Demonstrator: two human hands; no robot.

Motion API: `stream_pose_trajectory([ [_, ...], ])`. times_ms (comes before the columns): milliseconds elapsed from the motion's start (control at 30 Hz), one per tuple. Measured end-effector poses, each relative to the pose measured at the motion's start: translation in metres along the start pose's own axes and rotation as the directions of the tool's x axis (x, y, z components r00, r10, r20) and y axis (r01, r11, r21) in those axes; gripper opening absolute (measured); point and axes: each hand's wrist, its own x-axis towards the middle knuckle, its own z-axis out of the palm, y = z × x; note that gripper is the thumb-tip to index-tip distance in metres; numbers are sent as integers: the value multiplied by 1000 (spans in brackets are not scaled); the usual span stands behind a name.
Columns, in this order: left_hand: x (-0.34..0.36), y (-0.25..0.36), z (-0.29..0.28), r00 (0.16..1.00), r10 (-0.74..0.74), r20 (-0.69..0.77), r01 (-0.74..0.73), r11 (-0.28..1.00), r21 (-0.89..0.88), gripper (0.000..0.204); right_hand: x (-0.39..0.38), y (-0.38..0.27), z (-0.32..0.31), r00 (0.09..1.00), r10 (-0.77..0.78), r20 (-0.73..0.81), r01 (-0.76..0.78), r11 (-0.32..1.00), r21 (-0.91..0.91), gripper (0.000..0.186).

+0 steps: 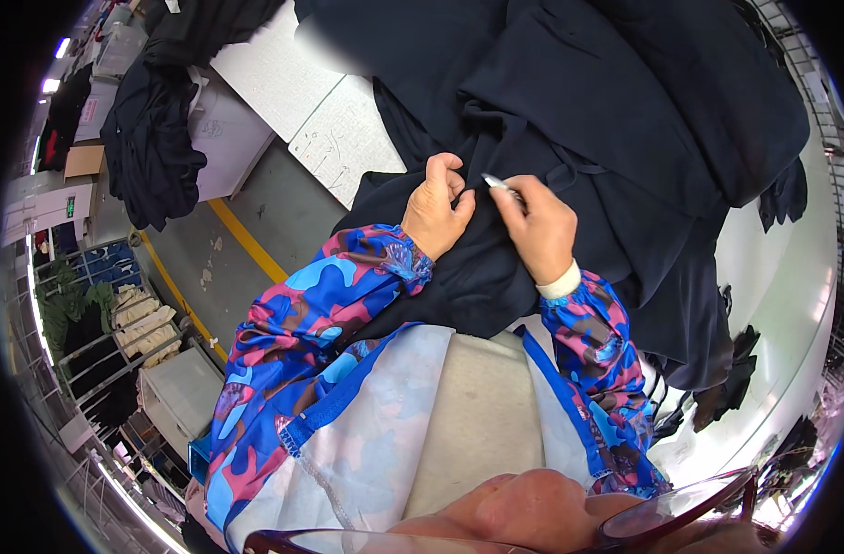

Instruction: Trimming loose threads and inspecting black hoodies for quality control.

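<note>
A large heap of dark navy garments [570, 83] covers the work surface and spills toward my lap. Over the middle of it, my left hand [436, 208] is curled with its fingers bent in toward the thumb. Whatever it pinches, if anything, is too small to make out. Just to its right, my right hand [542, 226] grips small silver thread snips [496, 183], their pointed tip aimed up and left toward the left hand. Blur and the fingers hide most of the snips. Folds of dark cloth lie directly under both hands.
A pale board with pencil marks [348, 138] shows left of the cloth. More dark garments [154, 138] hang over a white box at the left. Yellow lines [247, 242] cross the grey floor. Racks of folded clothes [145, 319] stand lower left; a white surface [773, 277] curves at right.
</note>
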Motion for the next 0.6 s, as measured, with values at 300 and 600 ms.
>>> stream_pose_trajectory([
  [300,2,-1,-8,996,-68,64,71,996,-47,38,-19,142,-94,565,808,-167,-539,515,667,22],
  [600,29,-33,-23,960,-221,174,170,949,265,20,-55,313,-157,116,917,-382,-725,341,599,28],
])
